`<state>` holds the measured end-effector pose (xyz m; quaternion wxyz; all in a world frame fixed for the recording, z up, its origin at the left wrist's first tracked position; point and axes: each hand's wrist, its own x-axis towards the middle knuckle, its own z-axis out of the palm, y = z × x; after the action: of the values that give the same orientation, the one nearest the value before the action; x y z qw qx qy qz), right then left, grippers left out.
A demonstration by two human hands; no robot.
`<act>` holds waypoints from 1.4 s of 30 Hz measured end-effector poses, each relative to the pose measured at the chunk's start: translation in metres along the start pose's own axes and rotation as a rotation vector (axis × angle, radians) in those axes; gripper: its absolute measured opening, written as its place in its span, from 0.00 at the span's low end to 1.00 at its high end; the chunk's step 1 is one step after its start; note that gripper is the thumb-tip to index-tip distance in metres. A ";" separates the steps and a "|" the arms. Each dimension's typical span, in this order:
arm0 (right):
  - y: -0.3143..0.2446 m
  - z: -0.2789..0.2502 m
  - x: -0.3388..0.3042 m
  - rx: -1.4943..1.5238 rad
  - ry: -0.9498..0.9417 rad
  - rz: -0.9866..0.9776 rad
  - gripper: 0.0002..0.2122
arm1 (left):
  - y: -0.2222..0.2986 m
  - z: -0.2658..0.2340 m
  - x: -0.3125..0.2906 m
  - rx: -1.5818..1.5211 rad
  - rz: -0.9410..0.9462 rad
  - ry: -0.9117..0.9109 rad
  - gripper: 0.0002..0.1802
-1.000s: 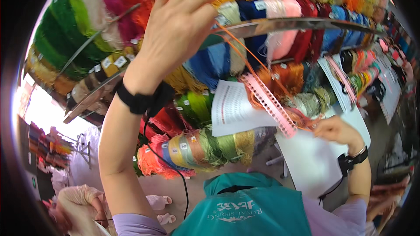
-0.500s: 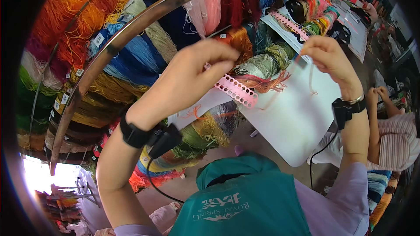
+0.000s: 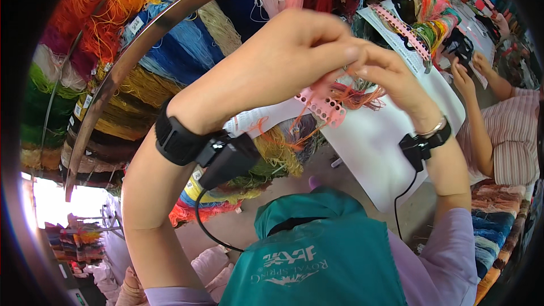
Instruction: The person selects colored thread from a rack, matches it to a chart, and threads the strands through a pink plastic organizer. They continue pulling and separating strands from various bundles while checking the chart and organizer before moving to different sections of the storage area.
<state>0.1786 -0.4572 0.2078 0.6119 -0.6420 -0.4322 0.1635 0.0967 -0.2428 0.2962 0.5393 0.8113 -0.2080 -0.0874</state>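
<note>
My left hand (image 3: 300, 45) and my right hand (image 3: 391, 73) meet above a pink card with rows of punched holes (image 3: 322, 107). Both have their fingers pinched together, with embroidery threads (image 3: 360, 97) in orange, red and pale tones at and just below the fingertips. Part of the card and of the threads is hidden by my left hand, so where each strand runs is hard to tell. Loose orange strands (image 3: 286, 139) trail down on the near side of the card. A black band with a small box sits on each of my wrists.
Skeins of coloured thread (image 3: 175, 51) hang at the left behind a curved metal rail (image 3: 130, 45). Beneath my hands is a white board (image 3: 379, 153). Another pink punched strip (image 3: 401, 29) lies on paper beyond. A co-worker in a striped top (image 3: 504, 130) sits at the right.
My right hand has come left and my left hand right, so that their fingertips now meet over the card. The thread that hung from my right hand is no longer stretched apart.
</note>
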 end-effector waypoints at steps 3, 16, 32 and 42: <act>0.009 0.056 0.017 1.007 -0.044 -0.058 0.08 | 0.018 0.012 0.016 -0.055 0.185 0.128 0.13; 0.049 -0.125 -0.059 0.369 0.102 0.337 0.08 | -0.049 -0.069 -0.040 0.015 -0.133 0.328 0.13; 0.069 0.089 0.059 0.463 -0.164 0.110 0.36 | -0.138 0.006 -0.043 -0.478 -0.299 0.391 0.09; 0.115 0.094 0.075 -0.238 0.081 -0.008 0.06 | -0.172 0.013 -0.043 -0.510 -0.526 0.732 0.10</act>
<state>0.1926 -0.3258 0.1061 0.5491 -0.7142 -0.4261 0.0827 0.0949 -0.1782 0.1302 0.7172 0.6564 0.2331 0.0219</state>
